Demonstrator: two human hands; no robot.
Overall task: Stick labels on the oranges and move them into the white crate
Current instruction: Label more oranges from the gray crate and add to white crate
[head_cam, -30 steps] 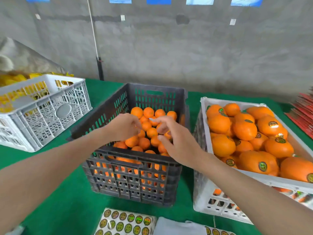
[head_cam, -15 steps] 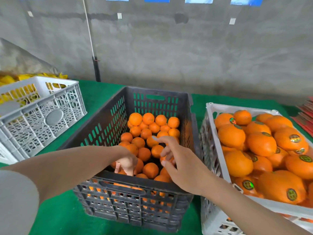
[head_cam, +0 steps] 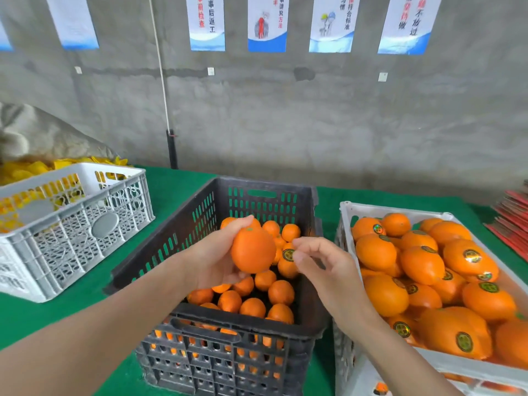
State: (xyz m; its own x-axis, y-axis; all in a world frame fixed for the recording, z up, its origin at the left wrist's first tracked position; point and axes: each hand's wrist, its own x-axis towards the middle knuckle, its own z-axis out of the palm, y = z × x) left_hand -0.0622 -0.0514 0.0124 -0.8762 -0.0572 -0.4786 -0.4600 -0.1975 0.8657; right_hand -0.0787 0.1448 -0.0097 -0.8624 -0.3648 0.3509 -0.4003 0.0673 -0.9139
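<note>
The left hand (head_cam: 211,261) cups one orange (head_cam: 253,250) from the left and below, thumb over its top. It holds the fruit just left of the frame's centre, above the dark crate (head_cam: 171,252) of unlabelled fruit. The orange's stem end points up and away, so its bare right flank faces the other hand. The right hand (head_cam: 323,270) is just right of the fruit. Its grip is narrow, with thumb and forefinger drawn together on what looks like a round label (head_cam: 288,254) (it could belong to a fruit behind, though the dark crate's other fruit looks bare).

The label lies between those fingertips and the orange's right side, close to the skin, and I cannot tell whether it is touching. The step in hand is probably a short press leftward onto that bare flank.

The white crate (head_cam: 345,212) with the labelled oranges stands on the green table (head_cam: 71,310) at the right of the frame. It is nearer the right hand, but the left hand carries the fruit, so the orange would have to cross over the dark crate's right wall.
</note>
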